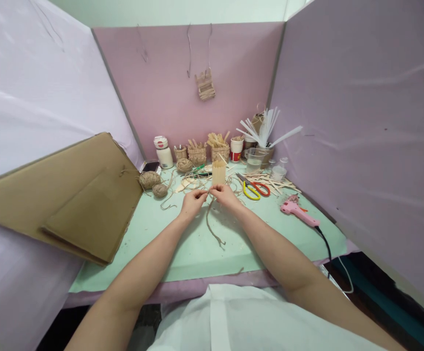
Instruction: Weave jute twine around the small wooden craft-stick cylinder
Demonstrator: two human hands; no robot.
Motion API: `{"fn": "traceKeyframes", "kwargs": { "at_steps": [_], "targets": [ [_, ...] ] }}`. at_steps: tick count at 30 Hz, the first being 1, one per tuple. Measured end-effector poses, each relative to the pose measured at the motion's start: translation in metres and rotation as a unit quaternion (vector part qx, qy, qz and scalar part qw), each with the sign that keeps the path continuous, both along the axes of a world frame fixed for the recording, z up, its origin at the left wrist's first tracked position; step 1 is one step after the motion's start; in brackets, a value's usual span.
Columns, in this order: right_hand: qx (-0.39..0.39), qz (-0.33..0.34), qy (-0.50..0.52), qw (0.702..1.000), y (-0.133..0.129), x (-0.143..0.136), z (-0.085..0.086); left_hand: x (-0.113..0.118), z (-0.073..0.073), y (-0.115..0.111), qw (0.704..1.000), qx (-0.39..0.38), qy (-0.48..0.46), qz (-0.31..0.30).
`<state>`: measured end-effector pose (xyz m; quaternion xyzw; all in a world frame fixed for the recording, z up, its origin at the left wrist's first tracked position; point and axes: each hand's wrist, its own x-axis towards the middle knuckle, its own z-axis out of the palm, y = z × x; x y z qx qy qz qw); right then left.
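My left hand (194,201) and my right hand (225,196) meet over the middle of the table, fingertips pinched close together. Between them runs a brown twine cord (212,226), gripped by both; its free end hangs down onto the table towards me. The cord looks braided or twisted, though its detail is too small to make out. Just behind my right hand stands a small upright cup of wooden sticks (218,172). Loose strands of twine lie around it. To the right of that hand rest scissors with yellow handles (251,191) and a red-handled pair (262,188).
Twine balls (150,180) lie at the left, beside a large leaning cardboard sheet (98,209). Stick-filled baskets (197,155), a white bottle (164,155) and a clear water cup (254,163) line the back. A pink glue gun (299,213) with its cable lies at the right.
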<state>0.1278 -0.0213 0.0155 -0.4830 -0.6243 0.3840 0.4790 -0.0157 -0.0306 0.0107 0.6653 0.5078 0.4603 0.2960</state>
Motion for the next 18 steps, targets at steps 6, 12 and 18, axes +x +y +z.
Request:
{"fn": "traceKeyframes", "kwargs": {
  "at_steps": [6, 12, 18],
  "targets": [
    [0.040, 0.026, -0.035, 0.998, 0.0023, 0.0016, -0.0029, -0.0024, -0.0027, 0.0023, 1.000, -0.003, 0.018, 0.012],
    [0.061, 0.043, -0.141, 0.987, 0.0026, 0.0041, -0.0006, -0.0025, -0.0034, 0.0011, 0.996, 0.032, 0.081, 0.025],
    [0.122, 0.016, -0.277, 0.953, -0.0038, 0.0080, 0.0024, -0.0004, -0.0023, -0.0005, 0.985, 0.057, 0.159, 0.027]
  ]
}}
